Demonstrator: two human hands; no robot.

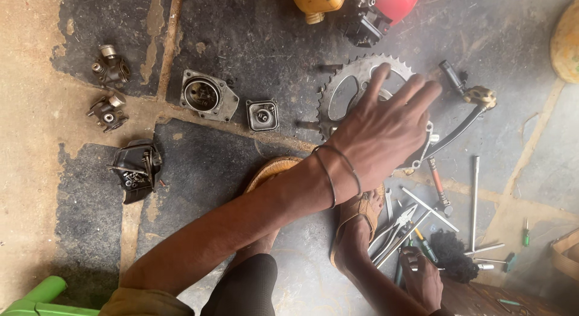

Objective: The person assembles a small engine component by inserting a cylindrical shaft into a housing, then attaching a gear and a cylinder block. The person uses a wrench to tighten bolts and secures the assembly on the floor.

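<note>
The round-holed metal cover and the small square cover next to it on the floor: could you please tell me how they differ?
The round-holed metal cover is larger, with an uneven outline and a wide round hollow; the small square cover is smaller, neatly square, with only a small centre part. The larger one lies turned at an angle; the square one sits nearly straight. Both are grey metal, lying flat on the floor, untouched by either hand.

on the stained concrete floor (241, 44) lie two small carburettor-like castings (110, 65) (108, 111) at the far left, with a black bracketed part (136, 170) below them. near the middle sit a round metal housing (208, 95) and, just beside it, a small square cover (262, 115). at the top edge — a yellow tank (318, 2) and a red one (398, 2). bottom left, something bright green (37, 295); a small green screwdriver (526, 231) lies far right.
</note>
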